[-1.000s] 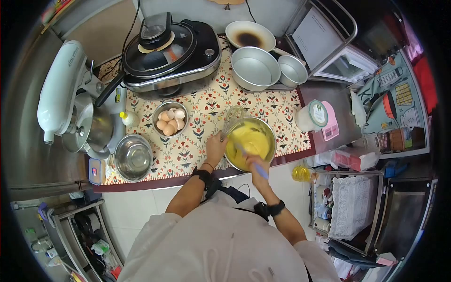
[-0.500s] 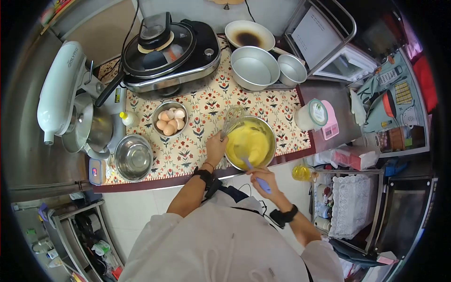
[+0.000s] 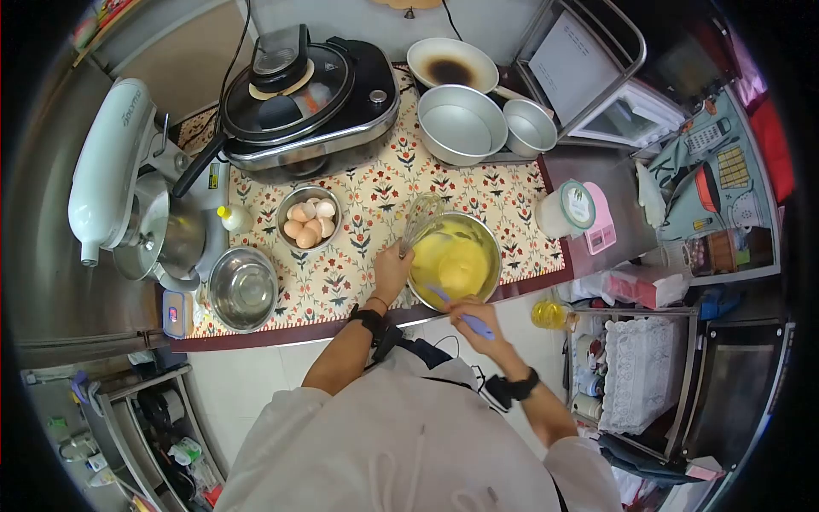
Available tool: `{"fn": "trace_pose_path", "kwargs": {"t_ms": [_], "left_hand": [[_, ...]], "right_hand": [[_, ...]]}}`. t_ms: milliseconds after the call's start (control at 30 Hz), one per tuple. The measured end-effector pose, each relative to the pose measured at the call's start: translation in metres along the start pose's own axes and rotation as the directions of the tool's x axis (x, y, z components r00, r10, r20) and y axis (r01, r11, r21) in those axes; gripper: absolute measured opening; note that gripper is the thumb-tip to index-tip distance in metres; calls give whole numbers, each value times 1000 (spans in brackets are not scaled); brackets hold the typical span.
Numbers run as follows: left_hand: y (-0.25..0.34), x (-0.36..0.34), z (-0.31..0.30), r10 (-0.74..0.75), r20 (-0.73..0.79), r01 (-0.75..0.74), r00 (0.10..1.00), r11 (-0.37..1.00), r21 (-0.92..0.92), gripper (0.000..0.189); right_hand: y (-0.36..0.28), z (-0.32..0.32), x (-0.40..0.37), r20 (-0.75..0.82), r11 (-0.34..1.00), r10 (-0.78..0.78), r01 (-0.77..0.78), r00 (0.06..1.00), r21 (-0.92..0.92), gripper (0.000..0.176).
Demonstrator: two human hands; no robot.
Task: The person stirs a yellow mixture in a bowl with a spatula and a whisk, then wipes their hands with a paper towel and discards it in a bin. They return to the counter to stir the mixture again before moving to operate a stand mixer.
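Note:
A metal bowl (image 3: pixel 497 271) holding smooth yellow batter (image 3: pixel 461 263) stands at the front edge of the patterned counter. My left hand (image 3: pixel 392 271) is closed round the handle of a wire whisk (image 3: pixel 421 218) at the bowl's left rim; the whisk's wires lean over the upper left rim. In my right hand (image 3: pixel 474 321), at the bowl's front rim, is the handle of a purple spatula (image 3: pixel 478 326). Its blade reaches into the bowl and is partly hidden by batter.
Left of the bowl are a bowl of eggshells (image 3: pixel 309 218), an empty steel bowl (image 3: pixel 243 288), a small bottle (image 3: pixel 230 217) and a stand mixer (image 3: pixel 111 171). Behind are an electric pan (image 3: pixel 299 102) and cake tins (image 3: pixel 462 124). A lidded tub (image 3: pixel 566 209) stands right.
My right hand and the spatula have shifted slightly left and toward the front rim. The batter has a more rounded mound now. My left hand stays in place with the whisk.

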State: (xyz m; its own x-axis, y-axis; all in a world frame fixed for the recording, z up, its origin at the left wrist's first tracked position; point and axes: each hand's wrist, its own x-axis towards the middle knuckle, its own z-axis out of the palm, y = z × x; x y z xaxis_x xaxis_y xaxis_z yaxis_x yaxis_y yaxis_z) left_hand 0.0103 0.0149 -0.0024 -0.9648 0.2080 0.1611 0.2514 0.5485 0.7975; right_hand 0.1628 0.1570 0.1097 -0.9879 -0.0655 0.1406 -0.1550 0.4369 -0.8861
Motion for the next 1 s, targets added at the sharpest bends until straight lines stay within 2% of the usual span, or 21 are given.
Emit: {"fn": "trace_pose_path", "kwargs": {"t_ms": [100, 200, 300, 333, 433, 467, 567, 667, 767, 833, 933, 1000], "left_hand": [[4, 1, -2, -12, 30, 12, 999, 1000, -17, 28], [4, 2, -4, -50, 66, 51, 997, 999, -15, 30], [-1, 2, 0, -75, 110, 76, 991, 997, -3, 29], [1, 1, -1, -77, 115, 77, 990, 997, 7, 29], [5, 4, -6, -77, 93, 75, 993, 997, 24, 30], [4, 2, -6, -71, 91, 69, 993, 997, 24, 30], [2, 1, -3, -59, 108, 57, 992, 998, 22, 33], [-1, 2, -2, -59, 105, 59, 993, 998, 6, 35], [3, 0, -3, -73, 119, 72, 990, 997, 10, 35], [2, 5, -4, -67, 109, 66, 992, 998, 16, 35], [-4, 0, 1, -53, 108, 52, 993, 999, 15, 35], [-1, 1, -2, -59, 136, 58, 989, 998, 14, 36]], "right_hand": [[-24, -59, -4, 127, 927, 247, -273, 961, 256, 7], [-36, -90, 10, -45, 948, 300, -292, 953, 129, 8], [18, -45, 6, -326, 992, 113, -124, 939, -15, 9], [30, -21, -2, -317, 986, 169, -162, 933, 48, 8], [-5, -2, -10, -117, 996, 67, -74, 991, -51, 8], [-6, -10, -15, -101, 988, 136, -128, 985, 86, 7], [-23, -73, -3, -4, 884, 345, -324, 939, 337, 6], [-19, -89, 12, -198, 912, 356, -292, 913, 289, 7], [39, -32, 21, -451, 987, 133, -79, 882, 138, 6], [48, 19, 9, -434, 999, -44, 31, 900, -36, 8], [-16, 10, 3, -63, 998, 63, -63, 996, 1, 7], [-25, -27, 3, -52, 922, 318, -296, 947, 249, 6]]}}
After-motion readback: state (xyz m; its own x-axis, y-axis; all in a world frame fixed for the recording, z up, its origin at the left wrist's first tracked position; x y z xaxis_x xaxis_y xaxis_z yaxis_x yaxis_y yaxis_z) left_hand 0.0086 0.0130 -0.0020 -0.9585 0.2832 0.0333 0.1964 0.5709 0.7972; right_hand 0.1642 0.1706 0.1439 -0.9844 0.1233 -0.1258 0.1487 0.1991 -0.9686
